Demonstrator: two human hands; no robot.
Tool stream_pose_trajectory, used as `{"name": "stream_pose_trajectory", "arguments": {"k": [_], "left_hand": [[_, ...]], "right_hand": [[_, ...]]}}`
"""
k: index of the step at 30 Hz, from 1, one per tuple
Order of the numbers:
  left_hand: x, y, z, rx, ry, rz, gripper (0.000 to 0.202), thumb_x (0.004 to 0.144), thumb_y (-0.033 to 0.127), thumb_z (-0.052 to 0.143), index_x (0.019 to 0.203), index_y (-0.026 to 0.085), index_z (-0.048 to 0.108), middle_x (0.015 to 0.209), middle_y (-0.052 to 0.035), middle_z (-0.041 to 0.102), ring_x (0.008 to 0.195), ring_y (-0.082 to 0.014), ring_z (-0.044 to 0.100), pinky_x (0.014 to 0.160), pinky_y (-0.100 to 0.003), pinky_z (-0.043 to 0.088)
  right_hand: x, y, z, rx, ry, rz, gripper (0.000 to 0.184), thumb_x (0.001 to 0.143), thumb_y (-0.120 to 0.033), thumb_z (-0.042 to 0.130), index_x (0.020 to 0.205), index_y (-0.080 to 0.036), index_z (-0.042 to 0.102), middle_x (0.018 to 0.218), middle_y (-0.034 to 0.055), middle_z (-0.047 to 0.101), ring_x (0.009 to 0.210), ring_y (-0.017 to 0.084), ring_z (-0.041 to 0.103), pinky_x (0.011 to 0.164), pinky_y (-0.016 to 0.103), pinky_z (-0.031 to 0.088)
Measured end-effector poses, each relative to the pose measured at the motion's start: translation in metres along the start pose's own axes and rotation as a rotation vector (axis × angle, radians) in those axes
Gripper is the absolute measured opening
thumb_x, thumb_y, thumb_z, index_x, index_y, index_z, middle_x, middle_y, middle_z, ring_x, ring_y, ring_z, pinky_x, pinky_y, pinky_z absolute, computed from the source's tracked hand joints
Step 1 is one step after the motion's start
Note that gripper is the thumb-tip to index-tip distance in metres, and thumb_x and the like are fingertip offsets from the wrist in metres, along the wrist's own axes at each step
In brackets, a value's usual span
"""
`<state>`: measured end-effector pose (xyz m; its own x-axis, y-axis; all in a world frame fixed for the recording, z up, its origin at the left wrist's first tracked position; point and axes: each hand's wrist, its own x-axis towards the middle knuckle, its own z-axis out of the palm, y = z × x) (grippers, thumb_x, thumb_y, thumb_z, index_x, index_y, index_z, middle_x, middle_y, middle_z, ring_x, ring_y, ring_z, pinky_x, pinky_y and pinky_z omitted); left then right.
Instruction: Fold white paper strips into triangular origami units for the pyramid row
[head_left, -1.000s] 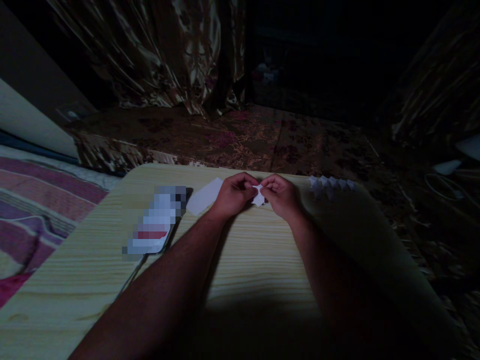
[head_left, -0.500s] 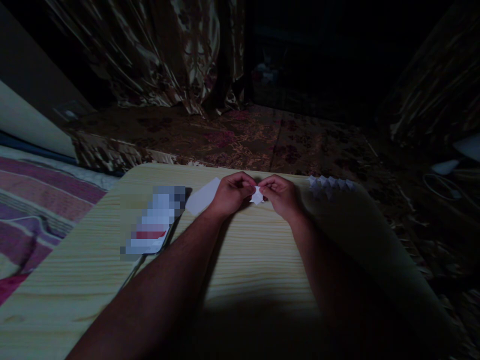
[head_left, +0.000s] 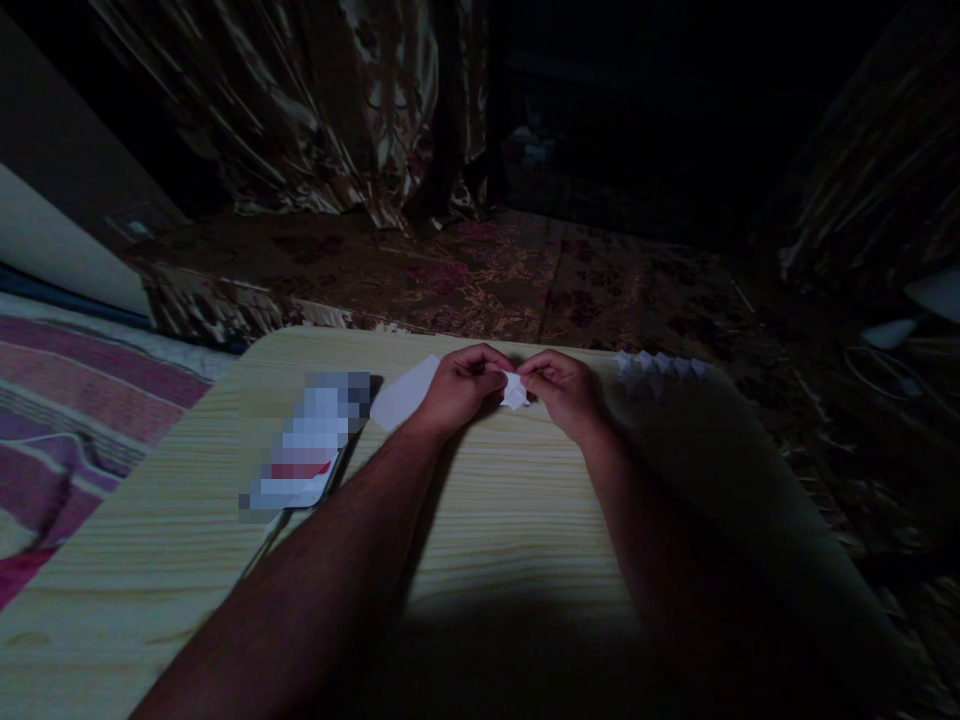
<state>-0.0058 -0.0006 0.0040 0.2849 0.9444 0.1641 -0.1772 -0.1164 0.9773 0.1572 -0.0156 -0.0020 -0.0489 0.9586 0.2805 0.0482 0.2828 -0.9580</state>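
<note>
My left hand [head_left: 459, 386] and my right hand [head_left: 562, 390] meet near the far edge of a light wooden table [head_left: 487, 520]. Both pinch a small folded piece of white paper [head_left: 514, 391] between their fingertips, just above the tabletop. A flat white paper slip [head_left: 403, 393] lies just left of my left hand. A row of several small folded white paper pieces [head_left: 660, 366] sits on the table to the right of my right hand.
A phone [head_left: 307, 452] lies on the table's left part, with a cable running off toward the near edge. A striped blanket [head_left: 82, 420] is at the left. Dark patterned fabric [head_left: 480, 270] covers the floor beyond the table, with curtains behind. The room is dim.
Both hands stay pinched on the small paper; it has shifted slightly upward and the fingers have adjusted a little. Nothing else has moved.
</note>
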Motion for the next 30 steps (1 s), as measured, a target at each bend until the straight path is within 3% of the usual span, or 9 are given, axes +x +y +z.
{"name": "stream_pose_trajectory", "arguments": {"k": [19, 30], "left_hand": [[0.0023, -0.0031, -0.0026, 0.116, 0.052, -0.017, 0.010, 0.065, 0.019, 0.068, 0.073, 0.014, 0.065, 0.065, -0.0003, 0.062, 0.054, -0.0099, 0.054, 0.053, -0.022, 0.042], [0.0002, -0.0022, -0.0006, 0.108, -0.009, 0.011, 0.021, 0.065, 0.029, 0.073, 0.075, 0.013, 0.063, 0.069, -0.0023, 0.064, 0.058, -0.0107, 0.055, 0.057, -0.023, 0.043]], "right_hand": [[-0.0012, -0.0043, 0.0020, 0.010, -0.021, 0.038, 0.005, 0.068, -0.022, 0.065, 0.070, -0.018, 0.067, 0.062, -0.0008, 0.064, 0.056, 0.012, 0.059, 0.054, 0.024, 0.048], [-0.0002, -0.0045, 0.0032, 0.040, 0.014, 0.052, 0.005, 0.066, -0.022, 0.063, 0.067, -0.017, 0.064, 0.057, -0.0018, 0.061, 0.051, 0.011, 0.056, 0.050, 0.023, 0.044]]}}
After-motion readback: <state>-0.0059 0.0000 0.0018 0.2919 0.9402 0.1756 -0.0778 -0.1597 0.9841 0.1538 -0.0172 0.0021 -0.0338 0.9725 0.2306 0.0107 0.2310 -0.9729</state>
